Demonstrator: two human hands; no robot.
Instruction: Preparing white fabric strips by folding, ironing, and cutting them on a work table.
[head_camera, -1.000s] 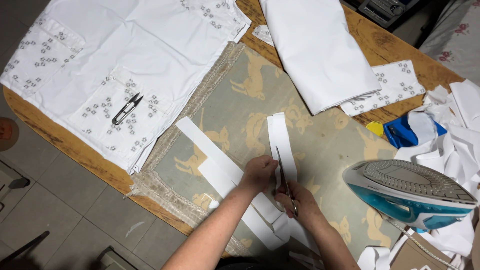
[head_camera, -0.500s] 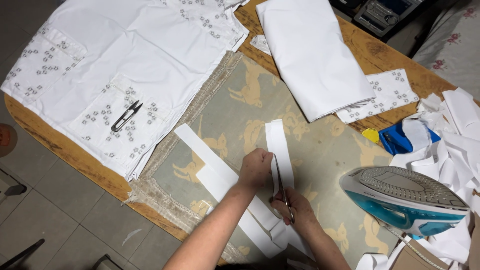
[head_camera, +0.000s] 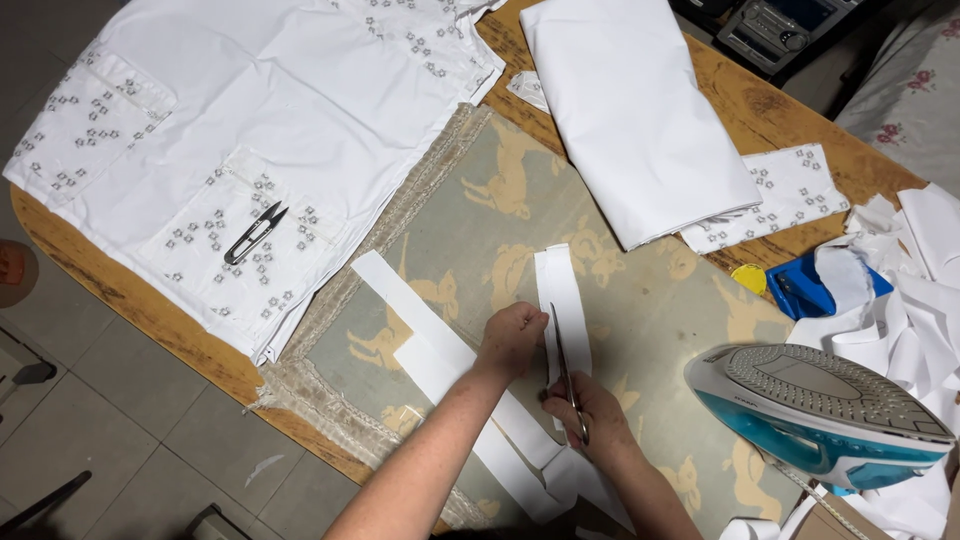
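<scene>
My right hand (head_camera: 592, 412) grips a pair of scissors (head_camera: 563, 362) whose blades point away from me along a narrow white fabric strip (head_camera: 562, 297). Fingers curled, my left hand (head_camera: 512, 338) pins the strip's left edge down on the beige deer-patterned mat (head_camera: 640, 300). A longer white strip (head_camera: 430, 345) lies diagonally under my left forearm.
A blue and grey iron (head_camera: 815, 410) rests on its side at the right. Small thread snips (head_camera: 254, 232) lie on a white embroidered garment (head_camera: 240, 130) at the left. Folded white cloth (head_camera: 630, 110), white scraps (head_camera: 915, 300) and a blue item (head_camera: 800, 290) sit on the wooden table (head_camera: 150, 310).
The scissors have advanced a little further up the narrow strip, and both hands have shifted slightly with them. Everything else stays where it was.
</scene>
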